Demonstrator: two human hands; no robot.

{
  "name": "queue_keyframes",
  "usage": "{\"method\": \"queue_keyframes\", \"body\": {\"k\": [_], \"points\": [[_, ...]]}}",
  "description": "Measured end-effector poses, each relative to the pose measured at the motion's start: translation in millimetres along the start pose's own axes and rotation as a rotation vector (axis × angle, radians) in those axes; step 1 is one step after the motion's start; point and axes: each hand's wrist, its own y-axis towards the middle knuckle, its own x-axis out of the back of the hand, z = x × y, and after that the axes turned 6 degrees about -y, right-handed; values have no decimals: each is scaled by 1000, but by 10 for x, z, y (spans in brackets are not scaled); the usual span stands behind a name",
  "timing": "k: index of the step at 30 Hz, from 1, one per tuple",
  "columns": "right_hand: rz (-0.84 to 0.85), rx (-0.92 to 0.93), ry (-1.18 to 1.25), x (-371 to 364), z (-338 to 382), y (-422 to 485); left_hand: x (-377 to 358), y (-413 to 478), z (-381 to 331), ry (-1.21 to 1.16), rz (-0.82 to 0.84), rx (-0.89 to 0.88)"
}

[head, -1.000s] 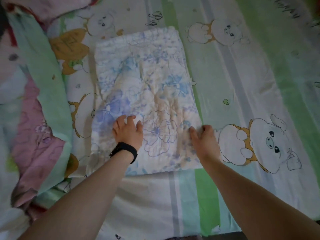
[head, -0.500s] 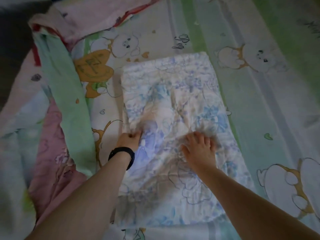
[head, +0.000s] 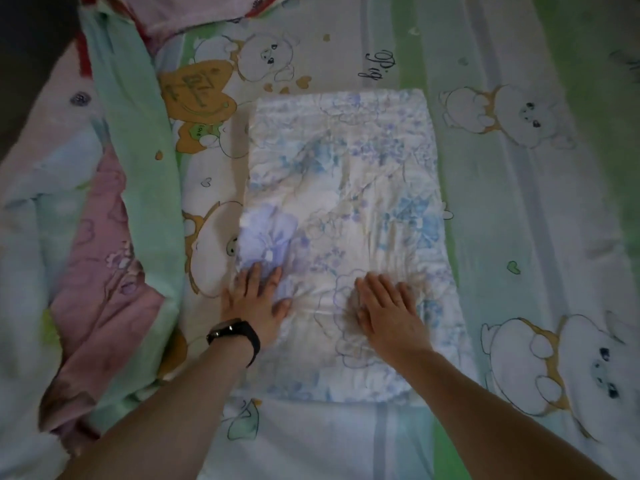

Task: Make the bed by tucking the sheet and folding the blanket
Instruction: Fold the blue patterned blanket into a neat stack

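Observation:
A white blanket with blue and purple flowers (head: pixel 349 188) lies folded into a rectangle in the middle of the bed. Under it is the bed sheet (head: pixel 519 209), striped green and white with cartoon animals. My left hand (head: pixel 256 299), a black watch on its wrist, lies flat with straight fingers on the blanket's left edge near the front. My right hand (head: pixel 388 310) presses flat on the blanket a little to the right of it. Neither hand grips the cloth.
A crumpled quilt in pink, mint green and pale blue (head: pixel 104 237) is heaped along the left side of the bed. Another pink cloth (head: pixel 194 12) lies at the top left. Dark floor (head: pixel 27 64) shows beyond the bed's upper left corner.
My left hand, curled at the blanket's left edge before, now lies flat with straight fingers. My right hand stays flat on the blanket's middle. The view has shifted slightly.

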Motion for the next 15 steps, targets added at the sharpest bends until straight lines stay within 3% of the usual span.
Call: {"method": "queue_keyframes", "body": {"k": [6,8,10,15], "points": [[182,226,-13,124,-275,-581,-164,-642,-64,46,-84,-119],[264,297,-105,95,-345,-783,-303,-820,-62,127,-64,-208],[229,359,-248,37,-368,-1005,-490,-972,-41,204,-62,-276],[193,237,-383,-123,-329,-1267,-739,-1088,-13,350,-142,-241]]}}
